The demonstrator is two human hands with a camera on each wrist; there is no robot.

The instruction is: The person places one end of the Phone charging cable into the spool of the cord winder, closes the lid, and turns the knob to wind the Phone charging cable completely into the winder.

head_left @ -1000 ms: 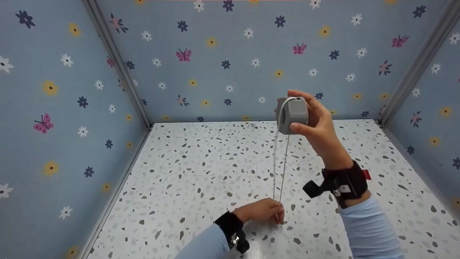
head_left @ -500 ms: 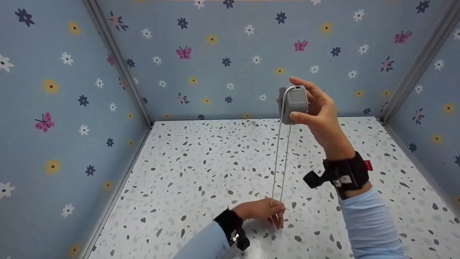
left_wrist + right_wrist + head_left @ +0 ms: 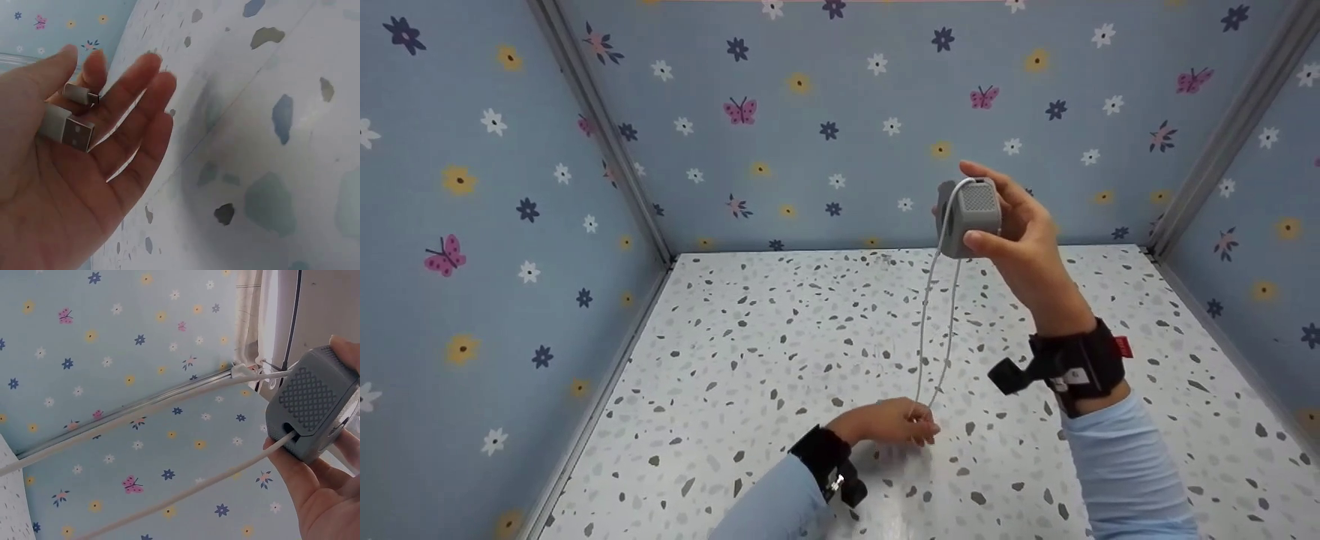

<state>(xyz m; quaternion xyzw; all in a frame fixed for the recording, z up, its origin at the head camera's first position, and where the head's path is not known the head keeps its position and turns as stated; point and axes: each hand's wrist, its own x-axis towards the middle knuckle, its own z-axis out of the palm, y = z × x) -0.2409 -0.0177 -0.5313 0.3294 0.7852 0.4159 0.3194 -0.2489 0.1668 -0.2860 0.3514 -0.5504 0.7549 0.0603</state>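
Note:
In the head view my right hand holds up a small grey plastic case, thumb on the near side and fingers behind. A textured panel shows on the case in the right wrist view, with two strands of pale cable coming out of it. Both strands run down to my left hand, low over the speckled surface. The left wrist view shows the cable's ends there: a USB plug against the palm and a smaller plug between thumb and index finger. The other left fingers are loosely bent.
A white speckled tabletop lies below both hands. Blue flowered panels stand at the back and both sides, joined by grey metal corner strips. Black camera straps circle both wrists.
My right hand has risen with the grey case, then stayed about level. My left hand has shifted left and slightly up, and the cable strands now bow a little instead of running straight.

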